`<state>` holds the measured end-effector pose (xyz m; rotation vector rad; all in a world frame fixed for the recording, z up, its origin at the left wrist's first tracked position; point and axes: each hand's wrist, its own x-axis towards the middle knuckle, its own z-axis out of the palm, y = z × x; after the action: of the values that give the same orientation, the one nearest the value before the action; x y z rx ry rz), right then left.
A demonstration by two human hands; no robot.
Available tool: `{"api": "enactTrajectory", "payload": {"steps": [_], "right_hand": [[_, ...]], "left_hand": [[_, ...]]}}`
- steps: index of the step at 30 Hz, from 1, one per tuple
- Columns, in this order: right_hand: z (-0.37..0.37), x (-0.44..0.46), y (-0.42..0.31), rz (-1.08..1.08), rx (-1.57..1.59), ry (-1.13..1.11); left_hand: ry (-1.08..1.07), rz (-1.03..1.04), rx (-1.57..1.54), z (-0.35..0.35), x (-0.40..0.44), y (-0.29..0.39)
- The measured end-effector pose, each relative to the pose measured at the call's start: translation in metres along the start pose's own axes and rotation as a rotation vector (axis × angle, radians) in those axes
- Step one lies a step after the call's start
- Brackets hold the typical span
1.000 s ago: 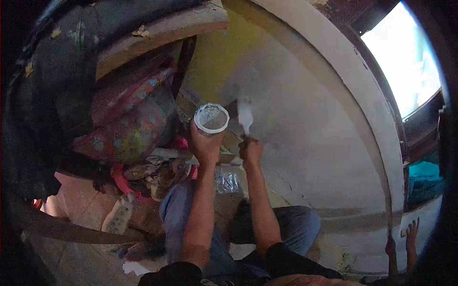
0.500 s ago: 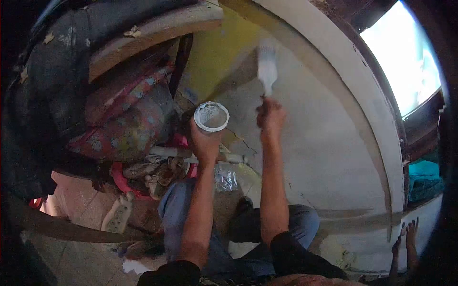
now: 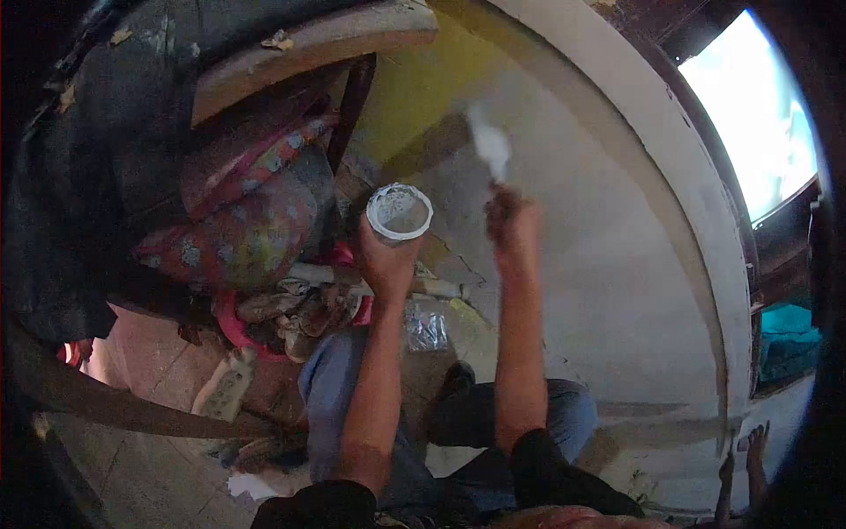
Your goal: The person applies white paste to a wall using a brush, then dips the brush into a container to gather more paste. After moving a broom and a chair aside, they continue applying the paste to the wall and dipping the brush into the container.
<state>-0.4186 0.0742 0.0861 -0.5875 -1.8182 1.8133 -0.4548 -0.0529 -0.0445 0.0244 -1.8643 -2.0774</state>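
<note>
My left hand (image 3: 388,257) is wrapped round a tub (image 3: 399,212) with a white rim and white smears inside. In my right hand (image 3: 514,220) is the handle of a paintbrush (image 3: 490,145), its white head blurred by motion. The brush is over the wall (image 3: 608,247), which is greyish white across most of its face and yellow (image 3: 410,93) toward the upper left. Whether the bristles touch the wall, I cannot tell. A dark shadow falls on the wall just left of the brush.
At the left stand a wooden ledge (image 3: 308,57) and a patterned cushion (image 3: 256,225). Below them a pink basin (image 3: 231,322) holds crumpled cloths, and a pale sandal (image 3: 226,388) lies on the floor. A clear plastic packet (image 3: 428,330) is by my knees. A bright window (image 3: 753,115) is at the right.
The brush head has moved down and tilted leftward, with my right hand lower and slightly right. My left hand and the tub sit a little further right as the whole view shifts.
</note>
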Motion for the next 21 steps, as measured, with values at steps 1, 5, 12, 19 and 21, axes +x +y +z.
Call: {"api": "enactTrajectory", "payload": {"steps": [1, 5, 12, 19, 21], "right_hand": [[0.002, 0.000, -0.027, -0.045, 0.040, -0.003], [0.015, -0.001, -0.048, -0.205, 0.051, 0.029], [-0.022, 0.036, 0.169, -0.018, -0.601, 0.046], [-0.033, 0.065, 0.185, 0.091, -0.572, -0.221], [-0.050, 0.102, 0.187, -0.140, -0.487, -0.225]], "left_hand": [[-0.018, -0.033, -0.082, -0.001, 0.000, 0.002], [-0.043, -0.063, 0.100, -0.006, 0.000, 0.008], [-0.004, 0.015, 0.115, -0.005, 0.004, 0.004], [-0.007, -0.039, 0.140, -0.002, 0.005, -0.001], [0.003, -0.081, 0.150, -0.002, 0.002, 0.005]]}}
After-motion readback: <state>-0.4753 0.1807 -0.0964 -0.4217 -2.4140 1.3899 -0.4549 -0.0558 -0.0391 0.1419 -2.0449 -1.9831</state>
